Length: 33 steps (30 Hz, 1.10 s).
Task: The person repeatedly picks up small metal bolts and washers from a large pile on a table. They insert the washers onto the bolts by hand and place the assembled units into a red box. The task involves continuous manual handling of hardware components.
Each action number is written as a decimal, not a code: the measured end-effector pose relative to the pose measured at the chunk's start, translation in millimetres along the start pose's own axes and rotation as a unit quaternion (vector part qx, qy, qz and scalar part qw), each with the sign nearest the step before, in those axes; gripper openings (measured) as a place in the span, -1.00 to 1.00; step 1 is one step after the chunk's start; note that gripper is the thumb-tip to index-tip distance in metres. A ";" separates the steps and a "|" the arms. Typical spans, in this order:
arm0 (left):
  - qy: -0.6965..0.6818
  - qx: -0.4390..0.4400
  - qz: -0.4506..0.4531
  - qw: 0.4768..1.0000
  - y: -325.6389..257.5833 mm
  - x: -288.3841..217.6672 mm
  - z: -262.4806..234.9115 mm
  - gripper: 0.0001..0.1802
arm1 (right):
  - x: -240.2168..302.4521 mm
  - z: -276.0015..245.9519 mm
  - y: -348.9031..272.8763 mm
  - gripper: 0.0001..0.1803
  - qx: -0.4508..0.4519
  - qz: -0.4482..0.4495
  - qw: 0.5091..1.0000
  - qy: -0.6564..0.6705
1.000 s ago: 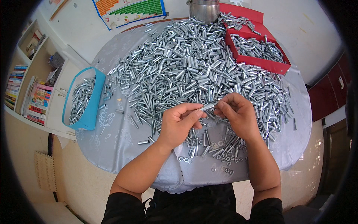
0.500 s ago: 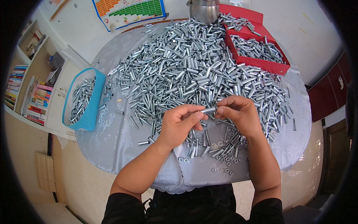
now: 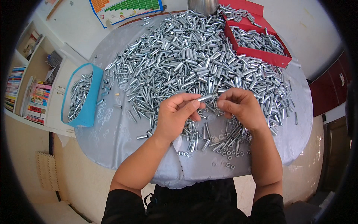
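My left hand [image 3: 175,112] pinches a shiny metal sleeve [image 3: 204,98] between thumb and fingertips, its free end pointing right. Close to that end, my right hand [image 3: 238,107] has its thumb and forefinger pressed together; anything between them is too small or hidden to make out. Both hands hover over the near edge of a large pile of metal sleeves and bolts [image 3: 179,63]. Loose nuts and washers [image 3: 228,152] lie on the cloth below, beside a small cluster of bolts [image 3: 231,140].
A grey patterned cloth [image 3: 112,149] covers the round table. At the left stands a blue bin [image 3: 89,112] of metal pieces; a red box [image 3: 261,56] with more sits back right. Behind the pile is a steel pot [image 3: 203,6]. A bookshelf [image 3: 41,67] stands left of the table.
My right hand has shifted slightly right, away from the sleeve's end, and up a little. The sleeve in my left hand now tilts upward to the right, and the view has shifted slightly.
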State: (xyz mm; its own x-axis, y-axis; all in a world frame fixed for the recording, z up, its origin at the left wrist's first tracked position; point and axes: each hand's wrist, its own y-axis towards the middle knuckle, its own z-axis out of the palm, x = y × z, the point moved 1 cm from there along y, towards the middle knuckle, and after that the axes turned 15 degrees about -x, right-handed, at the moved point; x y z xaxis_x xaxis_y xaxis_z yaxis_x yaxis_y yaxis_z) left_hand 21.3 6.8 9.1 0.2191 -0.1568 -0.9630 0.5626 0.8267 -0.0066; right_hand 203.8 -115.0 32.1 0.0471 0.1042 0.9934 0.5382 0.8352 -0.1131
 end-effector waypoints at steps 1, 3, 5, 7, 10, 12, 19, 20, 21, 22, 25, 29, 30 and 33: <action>-0.005 -0.009 0.006 1.000 0.9 0.6 -0.7 -0.78 | 2.8 -3.9 -1.4 -0.87 0.032 -0.015 0.997 -0.073; -0.011 -0.028 0.012 0.999 1.2 0.9 -1.3 -0.78 | 2.6 -5.7 -4.6 -0.89 0.095 -0.065 0.978 -0.172; -0.013 -0.039 0.010 0.999 1.1 0.1 -2.2 -0.78 | 1.1 -2.0 -4.8 -0.87 0.111 -0.119 0.966 -0.199; -0.013 -0.048 0.012 0.999 0.8 -1.3 -2.5 -0.78 | 1.1 2.1 -5.4 -0.86 0.137 -0.170 0.951 -0.219; -0.013 -0.058 0.024 0.998 1.1 -2.8 -2.7 -0.78 | 1.6 11.6 -8.3 -0.86 0.162 -0.244 0.922 -0.252; -0.014 -0.066 0.034 0.997 2.7 -1.8 -3.2 -0.79 | -1.5 26.0 -16.8 -0.84 0.142 -0.299 0.898 -0.289; -0.016 -0.075 0.032 0.997 2.8 -2.3 -4.9 -0.79 | 0.2 31.0 -30.5 -0.75 0.161 -0.274 0.833 -0.454; -0.015 -0.075 0.032 0.997 3.1 -1.2 -5.2 -0.79 | 0.3 30.9 -30.0 -0.74 0.158 -0.280 0.831 -0.455; -0.013 -0.075 0.031 0.997 3.2 -0.5 -5.4 -0.79 | 0.1 31.0 -29.3 -0.73 0.154 -0.287 0.829 -0.455; -0.015 -0.074 0.029 0.997 3.4 -0.4 -5.0 -0.79 | 0.1 30.6 -29.1 -0.73 0.148 -0.293 0.827 -0.457; -0.016 -0.074 0.025 0.997 3.4 -0.7 -4.5 -0.79 | -4.3 39.0 -28.3 -0.76 0.160 -0.314 0.823 -0.446; -0.011 -0.071 0.019 0.997 3.5 -1.3 -4.1 -0.78 | -8.1 39.0 -27.1 -0.78 0.178 -0.296 0.833 -0.432; -0.009 -0.068 0.018 0.997 3.5 -1.5 -3.7 -0.78 | -8.3 36.6 -25.4 -0.79 0.172 -0.291 0.843 -0.419; -0.008 -0.055 0.012 0.998 3.1 -1.0 -5.2 -0.79 | -7.9 24.6 -14.0 -0.81 0.074 -0.270 0.906 -0.317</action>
State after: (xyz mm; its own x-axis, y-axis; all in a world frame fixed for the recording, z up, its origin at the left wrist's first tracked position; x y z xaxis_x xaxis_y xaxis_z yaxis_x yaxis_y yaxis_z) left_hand 18.6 12.3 8.7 0.2449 -0.1442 -0.9588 0.4656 0.8849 -0.0141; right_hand 175.2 -114.2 25.3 -0.7086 -0.0913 0.6997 0.2174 0.9151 0.3396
